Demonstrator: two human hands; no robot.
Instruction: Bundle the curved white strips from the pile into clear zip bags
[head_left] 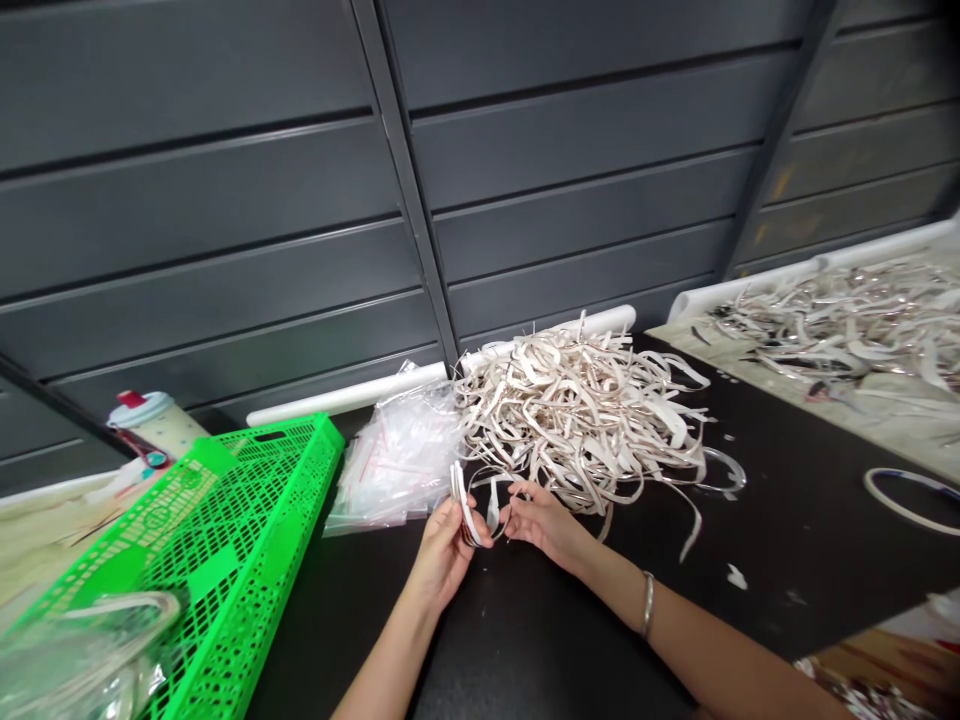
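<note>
1. A tangled pile of thin, pale strips point(577, 420) lies on a black tabletop point(510, 640).
2. At the pile's near left edge, a person's left hand point(448, 545) pinches a small bundle of curved strips point(460, 500) between thumb and fingers, the bundle standing upright.
3. The right hand point(544, 525), in front of the pile, has its fingertips drawn together beside a thin looped strip point(493, 505); I cannot tell whether they grip it. A silver bangle point(647, 605) circles that wrist.
4. Just left of the pile lie clear plastic bags point(405, 450); farther left, a bright green basket point(289, 530) sits tilted.
5. Well right of the pile is a pale ring point(900, 512); beyond it, a second heap of strips point(862, 325).
6. White tubing point(330, 400) runs behind the pile.
</note>
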